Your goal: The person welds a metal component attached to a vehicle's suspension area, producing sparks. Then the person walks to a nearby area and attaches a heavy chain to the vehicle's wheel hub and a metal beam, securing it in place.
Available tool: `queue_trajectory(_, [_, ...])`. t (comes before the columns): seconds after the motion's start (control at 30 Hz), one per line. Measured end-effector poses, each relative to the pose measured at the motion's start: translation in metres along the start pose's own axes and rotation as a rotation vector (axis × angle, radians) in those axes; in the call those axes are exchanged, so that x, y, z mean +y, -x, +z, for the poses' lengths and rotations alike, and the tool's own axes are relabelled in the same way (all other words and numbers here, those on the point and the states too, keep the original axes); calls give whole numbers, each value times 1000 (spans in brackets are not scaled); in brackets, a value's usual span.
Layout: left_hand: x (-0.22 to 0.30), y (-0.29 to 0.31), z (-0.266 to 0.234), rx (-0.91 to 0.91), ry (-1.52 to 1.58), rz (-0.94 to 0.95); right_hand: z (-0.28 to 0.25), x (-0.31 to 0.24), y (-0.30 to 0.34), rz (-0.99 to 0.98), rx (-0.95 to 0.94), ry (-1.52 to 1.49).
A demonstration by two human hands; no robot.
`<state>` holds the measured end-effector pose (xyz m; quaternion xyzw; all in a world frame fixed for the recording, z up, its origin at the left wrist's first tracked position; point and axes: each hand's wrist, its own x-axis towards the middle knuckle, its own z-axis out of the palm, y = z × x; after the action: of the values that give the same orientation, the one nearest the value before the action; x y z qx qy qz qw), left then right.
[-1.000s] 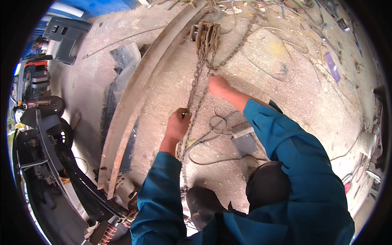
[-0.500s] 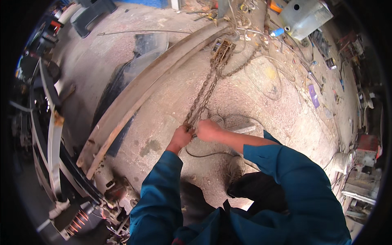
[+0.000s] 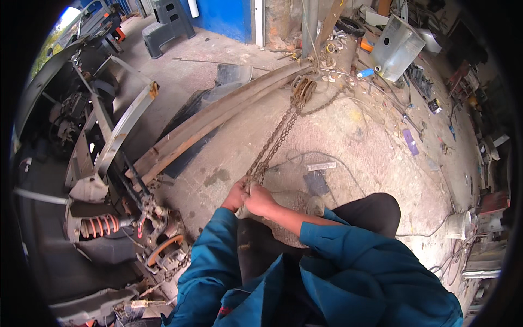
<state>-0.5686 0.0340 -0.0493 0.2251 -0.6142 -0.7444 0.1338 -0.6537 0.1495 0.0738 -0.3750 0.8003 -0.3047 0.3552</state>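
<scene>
My left hand (image 3: pixel 235 197) is closed around the near end of a rusty chain (image 3: pixel 275 143), low in front of my knees. Right beside it, touching it, my right hand (image 3: pixel 259 200) is also closed at the chain; its fingers partly hide what they grip. Several chain strands run taut from my hands up to a rusty chain hoist block (image 3: pixel 303 91) on the floor. Another length of chain (image 3: pixel 327 103) curves off the block to the right. A long brown beam (image 3: pixel 218 117) lies to the left of the chain.
At left stands a stripped vehicle frame (image 3: pixel 117 136) with an orange coil spring (image 3: pixel 101 224) and a brake disc (image 3: pixel 165 249). A grey step stool (image 3: pixel 169 27) is at the far left, a metal box (image 3: pixel 396 48) at the far right. A cable (image 3: pixel 348 169) crosses the floor.
My right hand has come left against my left hand, and both have drawn closer to my body with the chain. The view has tilted up and turned left, showing more of the vehicle frame.
</scene>
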Motion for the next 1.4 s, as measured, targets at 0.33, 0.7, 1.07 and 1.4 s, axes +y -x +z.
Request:
queue_trajectory(0.33, [84, 31, 51, -27, -36, -429, -18, -25, 117, -191, -277, 239])
queue_trajectory(0.7, [67, 1, 30, -131, -425, -313, -17, -37, 160, -327, -381, 230])
queue_trajectory(1.07, [117, -10, -62, 231, -340, -205, 2, -9, 91, -277, -385, -27])
queue_trajectory(1.4, [175, 2, -30, 129, -622, 112, -22, 72, -56, 344, -35, -822])
